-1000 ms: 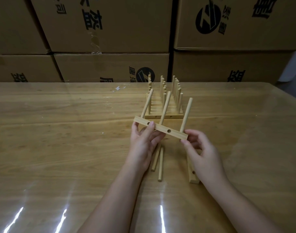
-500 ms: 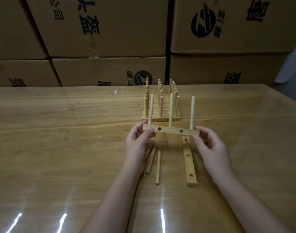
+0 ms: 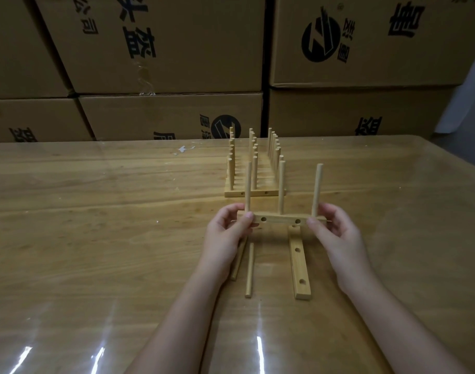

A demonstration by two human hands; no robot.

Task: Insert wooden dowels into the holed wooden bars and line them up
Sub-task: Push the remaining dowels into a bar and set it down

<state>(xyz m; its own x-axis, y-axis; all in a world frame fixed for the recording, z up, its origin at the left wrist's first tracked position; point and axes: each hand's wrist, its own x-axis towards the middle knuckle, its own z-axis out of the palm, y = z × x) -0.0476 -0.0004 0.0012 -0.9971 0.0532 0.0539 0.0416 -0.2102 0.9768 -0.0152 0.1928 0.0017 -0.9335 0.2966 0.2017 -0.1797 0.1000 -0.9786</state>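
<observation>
Just in front of the row of finished bars (image 3: 255, 190), a bar (image 3: 281, 219) with three upright dowels is pinched at its ends by the left hand (image 3: 225, 233) and right hand (image 3: 336, 233). Nearer the person than that bar, an empty bar (image 3: 299, 263) and two loose dowels (image 3: 249, 268) lie flat on the table (image 3: 96, 238).

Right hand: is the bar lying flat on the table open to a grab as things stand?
Probably not yet: the right hand and left hand both grip the bar with three dowels. Otherwise the flat bar lies uncovered just below it.
</observation>
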